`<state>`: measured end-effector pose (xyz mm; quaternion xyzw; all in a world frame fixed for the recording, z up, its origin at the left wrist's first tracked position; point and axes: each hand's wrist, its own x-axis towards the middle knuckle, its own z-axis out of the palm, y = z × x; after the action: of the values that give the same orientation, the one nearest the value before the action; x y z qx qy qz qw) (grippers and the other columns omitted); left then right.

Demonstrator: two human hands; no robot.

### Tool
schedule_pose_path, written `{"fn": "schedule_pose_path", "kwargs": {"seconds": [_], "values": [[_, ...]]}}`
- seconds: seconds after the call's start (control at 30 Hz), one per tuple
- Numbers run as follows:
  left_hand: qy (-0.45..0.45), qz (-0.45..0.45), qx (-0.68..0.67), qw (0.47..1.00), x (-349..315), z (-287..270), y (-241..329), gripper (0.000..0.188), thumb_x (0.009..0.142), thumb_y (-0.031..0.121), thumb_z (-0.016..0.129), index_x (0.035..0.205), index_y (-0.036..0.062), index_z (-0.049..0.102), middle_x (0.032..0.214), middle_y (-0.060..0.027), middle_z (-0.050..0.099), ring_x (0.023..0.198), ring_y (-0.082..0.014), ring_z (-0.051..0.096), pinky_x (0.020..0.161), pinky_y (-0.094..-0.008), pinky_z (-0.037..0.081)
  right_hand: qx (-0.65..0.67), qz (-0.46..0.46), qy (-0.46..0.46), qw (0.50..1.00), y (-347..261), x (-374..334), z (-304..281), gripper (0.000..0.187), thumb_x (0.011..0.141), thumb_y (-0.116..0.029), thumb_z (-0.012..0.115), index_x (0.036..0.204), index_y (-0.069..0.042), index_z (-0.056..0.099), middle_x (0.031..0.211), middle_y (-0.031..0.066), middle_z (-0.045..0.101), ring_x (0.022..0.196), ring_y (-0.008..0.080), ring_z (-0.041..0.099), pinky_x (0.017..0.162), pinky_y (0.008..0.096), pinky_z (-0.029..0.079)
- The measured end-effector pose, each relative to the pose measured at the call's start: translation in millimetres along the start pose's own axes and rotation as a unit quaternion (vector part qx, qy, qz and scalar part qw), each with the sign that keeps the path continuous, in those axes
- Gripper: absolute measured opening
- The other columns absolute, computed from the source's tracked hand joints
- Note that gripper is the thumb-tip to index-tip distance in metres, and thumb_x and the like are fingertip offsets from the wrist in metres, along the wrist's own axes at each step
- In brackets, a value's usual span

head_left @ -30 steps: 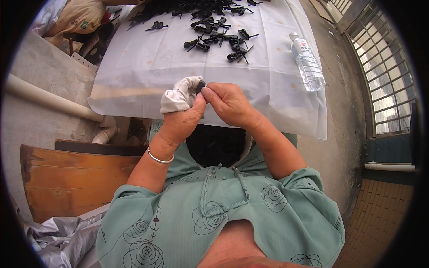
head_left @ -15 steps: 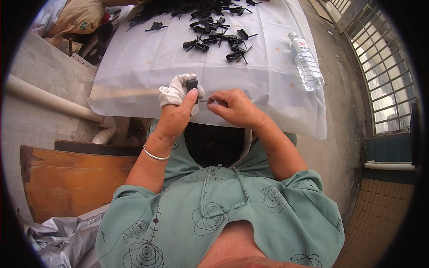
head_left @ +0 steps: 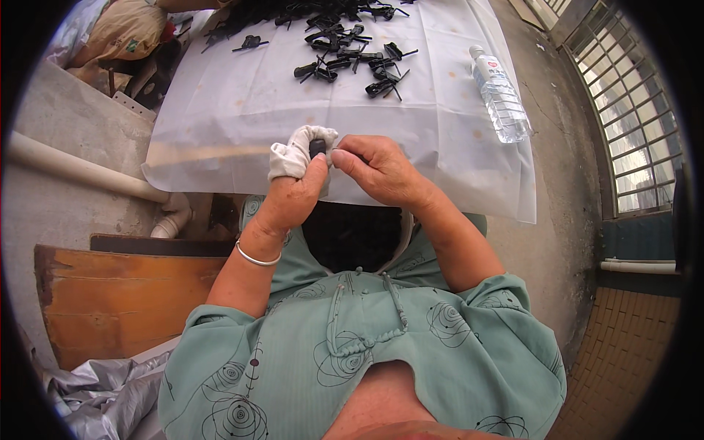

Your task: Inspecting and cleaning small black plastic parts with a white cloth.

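Observation:
My left hand [head_left: 295,192], its fingers covered by a white cloth glove [head_left: 290,158] and its thumb bare, grips a small black plastic part [head_left: 317,148] above the near edge of the table. Close beside that part, my bare right hand [head_left: 383,174] has thumb and forefinger pressed together at its right side. Whatever lies between those right fingertips is hidden. Beneath both hands, a round container [head_left: 405,233] filled with dark pieces sits between my knees.
White plastic sheeting [head_left: 220,110] covers the table. Several black plastic parts [head_left: 337,40] with thin prongs lie scattered toward its far side. At the right stands a water bottle [head_left: 500,99], lying on its side. A pale pipe [head_left: 88,169] and a wooden board [head_left: 132,301] are at left.
My right hand has moved up and left against the black part. The thin metal piece seen between the hands is now hidden. The black part has tilted and shows less above my left thumb.

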<state>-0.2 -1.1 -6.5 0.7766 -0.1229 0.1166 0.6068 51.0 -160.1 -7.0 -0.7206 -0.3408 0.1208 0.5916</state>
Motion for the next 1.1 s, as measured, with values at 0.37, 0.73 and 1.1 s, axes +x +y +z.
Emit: {"fn": "schedule_pose_path", "kwargs": {"seconds": [0.37, 0.73, 1.1], "values": [[-0.131, -0.144, 0.055, 0.979, -8, -1, 27, 0.032, 0.083, 0.003, 0.045, 0.115, -0.0026, 0.044, 0.088, -0.0156, 0.057, 0.086, -0.0223, 0.056, 0.076, -0.0312, 0.045, 0.02, 0.05, -0.053, 0.997, 6, -2, -10, 0.026, 0.089, -0.018, 0.05, 0.075, 0.002, 0.055, 0.062, 0.0079, 0.052, 0.058, 0.0113, 0.044, 0.057, 0.0278, 0.042], [-0.003, 0.018, 0.209, 0.978, 3, -14, -18, 0.027, 0.079, 0.004, 0.058, 0.106, -0.0011, 0.058, 0.107, -0.0168, 0.058, 0.101, -0.0298, 0.054, 0.089, -0.0346, 0.043, -0.505, 0.069, 0.101, 0.855, 62, 42, -46, 0.014, 0.083, -0.02, 0.053, 0.085, -0.006, 0.057, 0.081, 0.0132, 0.061, 0.077, 0.0324, 0.06, 0.066, 0.0417, 0.048], [-0.267, 0.199, 0.262, 0.906, 11, -7, 50, 0.027, 0.06, -0.002, 0.065, 0.086, 0.0065, 0.064, 0.086, -0.0082, 0.062, 0.078, -0.0292, 0.058, 0.066, -0.0358, 0.047, -0.177, 0.042, -0.182, 0.966, -3, -1, -45, 0.011, 0.077, -0.01, 0.058, 0.081, 0.001, 0.06, 0.066, 0.0139, 0.056, 0.055, 0.0208, 0.048, 0.054, 0.0306, 0.041]]}}
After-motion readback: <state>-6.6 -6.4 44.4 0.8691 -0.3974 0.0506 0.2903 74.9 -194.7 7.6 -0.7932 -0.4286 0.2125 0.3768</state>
